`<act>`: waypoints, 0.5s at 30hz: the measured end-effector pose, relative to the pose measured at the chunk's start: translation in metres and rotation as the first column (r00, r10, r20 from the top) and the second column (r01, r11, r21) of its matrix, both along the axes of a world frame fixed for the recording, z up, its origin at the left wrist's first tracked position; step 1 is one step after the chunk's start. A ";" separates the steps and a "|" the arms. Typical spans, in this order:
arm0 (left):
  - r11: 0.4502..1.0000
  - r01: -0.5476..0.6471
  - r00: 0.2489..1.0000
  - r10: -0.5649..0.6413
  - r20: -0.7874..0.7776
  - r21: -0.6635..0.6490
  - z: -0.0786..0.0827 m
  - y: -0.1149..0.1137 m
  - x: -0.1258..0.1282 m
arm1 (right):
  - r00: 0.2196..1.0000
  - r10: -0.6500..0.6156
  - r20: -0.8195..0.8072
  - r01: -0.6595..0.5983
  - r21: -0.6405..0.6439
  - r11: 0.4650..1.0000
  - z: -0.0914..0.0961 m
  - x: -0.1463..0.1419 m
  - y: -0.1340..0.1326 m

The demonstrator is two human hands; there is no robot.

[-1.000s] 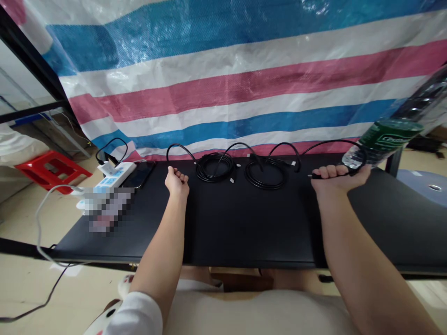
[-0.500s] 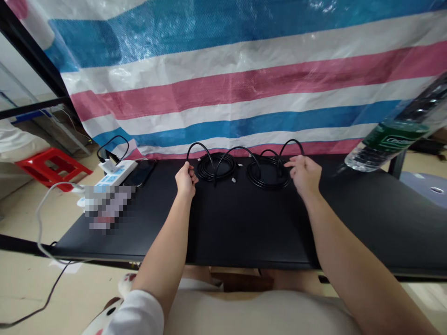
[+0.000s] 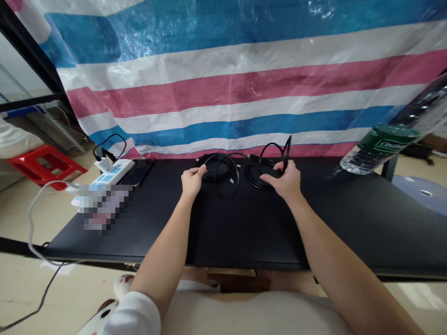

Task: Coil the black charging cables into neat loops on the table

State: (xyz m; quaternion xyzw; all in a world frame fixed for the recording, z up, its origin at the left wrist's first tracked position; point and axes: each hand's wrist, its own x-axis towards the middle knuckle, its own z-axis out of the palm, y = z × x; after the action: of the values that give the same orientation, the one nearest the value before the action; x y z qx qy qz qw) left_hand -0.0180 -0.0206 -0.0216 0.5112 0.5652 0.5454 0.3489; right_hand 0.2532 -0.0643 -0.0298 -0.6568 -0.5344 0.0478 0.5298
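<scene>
Two coils of black cable lie side by side on the black table, a left coil (image 3: pixel 228 174) and a right coil (image 3: pixel 256 182), with a strand running between them. My left hand (image 3: pixel 191 182) pinches a strand at the left coil's near left side, thumb and forefinger pressed together. At the right coil, my right hand (image 3: pixel 287 180) holds raised loops of cable (image 3: pixel 288 146) against its fingers, while its thumb points left over the coil. Part of the cable inside this hand is hidden. A small pale tag (image 3: pixel 232 181) shows by the left coil.
On the left are a white power strip (image 3: pixel 120 173) with plugs, a dark phone (image 3: pixel 136 174) and a blurred-out item (image 3: pixel 108 204). A large water bottle (image 3: pixel 379 146) leans at the right. A striped plastic sheet (image 3: pixel 223 93) hangs behind the table (image 3: pixel 240 232).
My right hand has moved left and turned, bringing its raised cable in over the right coil. My left hand has shifted slightly right and lower, and its raised loop has dropped toward the left coil.
</scene>
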 end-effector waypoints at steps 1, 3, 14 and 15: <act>1.000 0.015 0.999 -0.015 -0.035 0.006 0.002 -0.003 0.002 | 1.000 -0.008 0.031 0.008 -0.002 1.000 0.000 -0.005 0.000; 0.999 0.049 0.995 -0.047 -0.083 0.015 0.006 -0.007 0.006 | 0.997 -0.030 0.068 0.031 -0.007 1.000 0.001 -0.014 0.000; 0.991 0.115 0.946 -0.088 0.313 -0.069 0.016 -0.011 0.014 | 0.910 -0.101 -0.403 0.128 0.041 0.991 0.010 -0.010 0.007; 0.988 0.126 0.941 -0.092 0.324 -0.086 0.017 -0.011 0.015 | 0.910 -0.109 -0.401 0.139 0.045 0.989 0.009 -0.009 0.008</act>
State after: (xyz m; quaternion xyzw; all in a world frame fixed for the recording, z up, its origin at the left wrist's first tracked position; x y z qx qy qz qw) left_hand -0.0026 -0.0320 -0.0051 0.4276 0.5000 0.5703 0.4918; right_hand 0.2437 -0.0561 -0.0213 -0.6464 -0.3744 0.1269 0.6526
